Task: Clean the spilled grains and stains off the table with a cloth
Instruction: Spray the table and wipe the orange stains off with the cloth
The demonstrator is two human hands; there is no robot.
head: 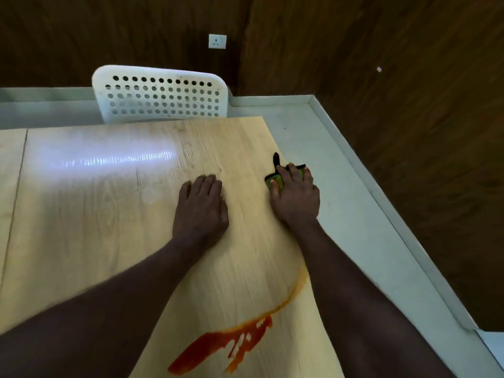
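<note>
A light wooden table fills the view. My right hand presses down on a small green cloth with black edging and a black loop near the table's right edge; most of the cloth is hidden under my fingers. My left hand rests palm down on the bare wood a little to the left, holding nothing. A red-orange stain is smeared across the near part of the table between my forearms, with a thin orange trail curving up toward my right arm. No grains are visible.
A white perforated chair back stands at the table's far edge. The floor is pale with a white skirting to the right, and dark wood-panel walls carry a wall socket. A seam runs through the tabletop at far left.
</note>
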